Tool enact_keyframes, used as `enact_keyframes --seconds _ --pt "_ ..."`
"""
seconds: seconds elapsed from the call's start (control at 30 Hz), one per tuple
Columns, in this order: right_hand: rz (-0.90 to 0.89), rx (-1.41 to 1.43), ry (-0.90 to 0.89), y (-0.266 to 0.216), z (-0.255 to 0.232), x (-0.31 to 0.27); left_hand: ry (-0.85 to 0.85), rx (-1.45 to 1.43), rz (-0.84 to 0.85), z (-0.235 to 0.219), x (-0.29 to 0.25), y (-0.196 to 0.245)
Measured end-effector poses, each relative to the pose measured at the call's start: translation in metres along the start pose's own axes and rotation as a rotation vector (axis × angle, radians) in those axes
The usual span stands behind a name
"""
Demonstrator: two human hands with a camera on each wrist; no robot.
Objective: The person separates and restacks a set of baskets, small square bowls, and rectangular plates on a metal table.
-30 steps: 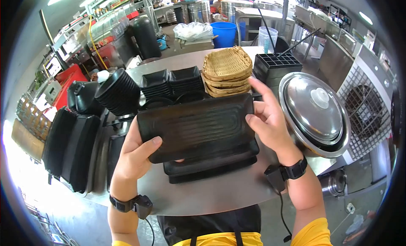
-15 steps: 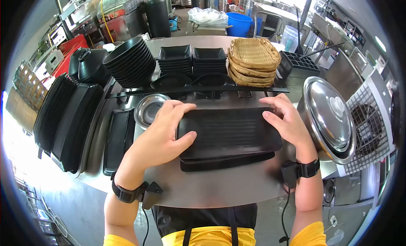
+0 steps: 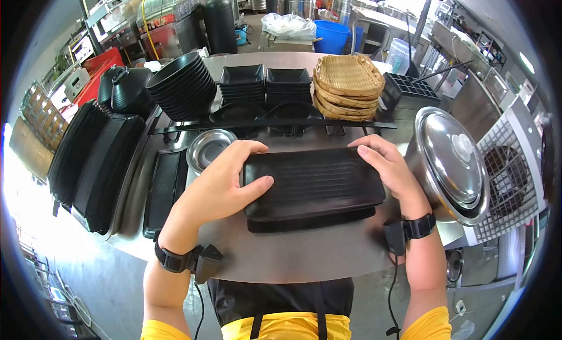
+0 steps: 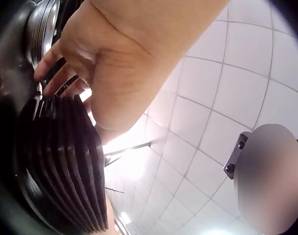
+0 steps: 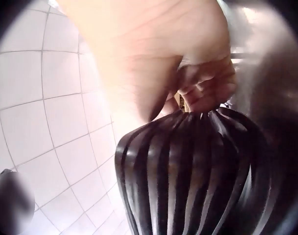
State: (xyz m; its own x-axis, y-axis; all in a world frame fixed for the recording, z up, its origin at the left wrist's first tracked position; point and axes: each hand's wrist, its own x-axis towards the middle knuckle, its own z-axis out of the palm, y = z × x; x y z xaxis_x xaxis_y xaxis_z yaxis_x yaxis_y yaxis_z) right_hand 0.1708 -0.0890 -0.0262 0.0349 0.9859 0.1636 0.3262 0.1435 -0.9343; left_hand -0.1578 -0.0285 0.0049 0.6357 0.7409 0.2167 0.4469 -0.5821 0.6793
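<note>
A stack of black rectangular plates (image 3: 316, 185) with ridged centres lies near the table's front edge; several layers show edge-on in the left wrist view (image 4: 65, 161) and the right wrist view (image 5: 188, 166). My left hand (image 3: 216, 185) grips the stack's left end, thumb over the top plate and fingers round the far left corner. At the far right corner my right hand (image 3: 392, 170) holds the stack, thumb on the top rim and fingers behind the edge. The lowest layer juts slightly toward me. Part of the fingers is hidden behind the plates.
Behind the stack are a steel bowl (image 3: 212, 148), a black bar (image 3: 272, 124), black bowls (image 3: 182, 85), square dishes (image 3: 242, 75) and woven baskets (image 3: 349, 76). Upright black plates (image 3: 99, 158) and a flat black tray (image 3: 164, 191) stand left, a lidded steel pot (image 3: 451, 158) right.
The upper plate, raised and tilted over the others, has come down level on the stack. My left hand has moved from its near left edge to the far left corner.
</note>
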Motion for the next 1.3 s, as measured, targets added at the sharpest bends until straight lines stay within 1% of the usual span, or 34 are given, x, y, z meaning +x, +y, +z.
enact_keyframes --seconds 0.07,0.13,0.17,0.2,0.27,0.3,0.4,0.47,0.5,0.53,0.63,0.7,0.73,0.8,0.83,0.87,0.93,1.0,1.03,1.07,1.13,1.17,1.23,1.27,1.3 --pt "-0.017 0.021 -0.001 0.002 -0.002 -0.002 0.032 -0.006 0.01 0.001 -0.001 -0.002" --pt "-0.032 0.037 0.001 0.001 -0.001 0.0 0.104 -0.028 0.012 -0.005 -0.001 -0.001" --pt "-0.028 0.062 -0.006 0.002 -0.001 0.0 0.162 0.025 0.008 -0.008 -0.004 0.004" --pt "-0.047 0.069 -0.013 0.001 -0.002 0.0 0.175 0.041 0.009 -0.012 -0.01 0.01" --pt "-0.039 0.031 0.008 0.003 -0.001 0.001 0.283 0.365 0.091 -0.023 -0.028 0.024" --pt "-0.044 0.029 0.012 0.004 -0.001 0.001 0.338 0.406 0.087 -0.027 -0.04 0.028" --pt "-0.047 0.06 0.017 0.005 0.0 0.001 0.317 0.554 -0.154 -0.04 -0.083 0.017" --pt "-0.047 0.104 0.006 0.008 0.0 0.002 0.212 0.627 -0.321 -0.041 -0.115 -0.014" --pt "-0.064 0.086 0.008 0.009 0.0 0.003 0.104 0.535 -0.444 -0.043 -0.129 -0.029" --pt "-0.079 0.066 0.009 0.011 0.0 0.003 0.048 0.599 -0.505 -0.04 -0.137 -0.03" --pt "-0.063 0.084 0.013 0.011 0.002 0.002 0.077 0.623 -0.519 -0.032 -0.146 -0.034" --pt "-0.039 0.093 0.016 0.008 0.002 0.003 0.193 0.574 -0.495 -0.03 -0.149 -0.041" --pt "-0.039 0.098 0.016 0.009 0.003 0.003 0.192 0.578 -0.497 -0.032 -0.151 -0.043" --pt "-0.079 0.1 0.024 0.013 0.003 0.004 0.307 0.541 -0.329 -0.037 -0.151 -0.046" --pt "-0.094 0.103 0.043 0.014 0.004 0.005 0.396 0.548 -0.286 -0.036 -0.147 -0.035" --pt "-0.089 0.103 0.059 0.015 0.004 0.005 0.42 0.534 -0.261 -0.039 -0.147 -0.029" --pt "-0.142 0.02 0.042 0.016 0.002 0.006 0.5 0.598 -0.147 -0.051 -0.156 -0.036" --pt "-0.152 0.018 0.059 0.013 0.001 0.006 0.645 0.314 -0.249 -0.061 -0.17 -0.042" --pt "-0.146 0.0 0.049 0.013 0.001 0.006 0.741 0.33 -0.232 -0.064 -0.18 -0.057" --pt "-0.141 -0.019 0.035 0.014 0.002 0.006 0.802 0.363 -0.311 -0.066 -0.181 -0.048" --pt "-0.143 -0.015 0.033 0.015 0.002 0.007 0.964 0.457 -0.208 -0.072 -0.187 -0.071" --pt "-0.131 -0.003 0.038 0.015 0.003 0.007 0.96 0.454 -0.204 -0.074 -0.189 -0.077" --pt "-0.117 0.002 0.053 0.013 0.002 0.006 1.104 0.38 -0.165 -0.075 -0.185 -0.081" --pt "-0.106 0.006 0.057 0.012 0.003 0.005 1.099 0.373 -0.162 -0.075 -0.179 -0.077" --pt "-0.094 0.009 0.056 0.011 0.003 0.004 1.168 0.197 -0.14 -0.077 -0.172 -0.069"
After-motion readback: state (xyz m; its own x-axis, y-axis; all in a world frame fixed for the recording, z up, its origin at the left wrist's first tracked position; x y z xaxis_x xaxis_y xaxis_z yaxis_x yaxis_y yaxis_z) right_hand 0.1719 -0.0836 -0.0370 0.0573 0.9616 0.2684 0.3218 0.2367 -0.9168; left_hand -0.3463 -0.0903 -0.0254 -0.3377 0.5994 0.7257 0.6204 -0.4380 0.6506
